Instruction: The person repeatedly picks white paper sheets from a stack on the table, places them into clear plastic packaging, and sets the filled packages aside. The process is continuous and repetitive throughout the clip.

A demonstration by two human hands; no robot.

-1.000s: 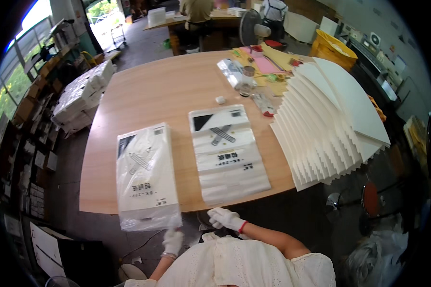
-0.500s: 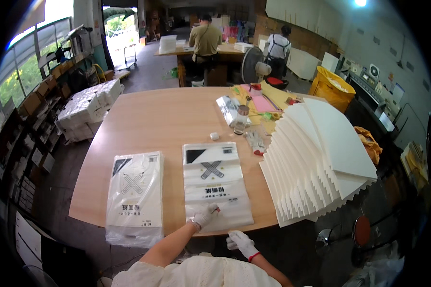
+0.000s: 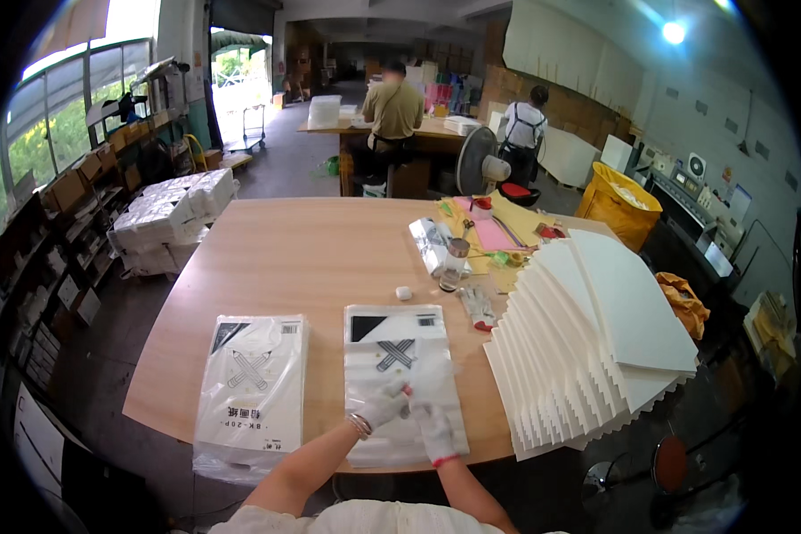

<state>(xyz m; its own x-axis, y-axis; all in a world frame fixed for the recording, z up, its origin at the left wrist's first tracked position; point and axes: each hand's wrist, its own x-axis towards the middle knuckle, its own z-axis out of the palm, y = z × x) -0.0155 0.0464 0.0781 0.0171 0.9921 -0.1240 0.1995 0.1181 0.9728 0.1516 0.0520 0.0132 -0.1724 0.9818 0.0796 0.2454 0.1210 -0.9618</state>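
My left hand (image 3: 382,408), in a white glove, rests over the lower half of a clear printed plastic bag (image 3: 392,329) at the table's front. Its fingers look pinched on the bag's film. Close beside it, my right hand (image 3: 434,431), gloved in white with a red cuff, is over the same bag. Motion smears its fingers. A crossed-pencils print shows above my hands, which cover the print lower down. To the left lies a pile of similar plastic bags (image 3: 251,392) with pale paper inside. Fanned stacks of white paper sheets (image 3: 587,347) are at the right.
Beyond the bag are a small white object (image 3: 404,293), a glass jar (image 3: 454,265), a spare glove (image 3: 478,308) and a silvery packet (image 3: 430,245). Coloured papers (image 3: 491,233) lie farther back. Two people work near another table (image 3: 329,130), by a large fan (image 3: 478,160).
My right hand has come up from below the table edge to the bag, beside my left hand. The view has tilted up slightly.
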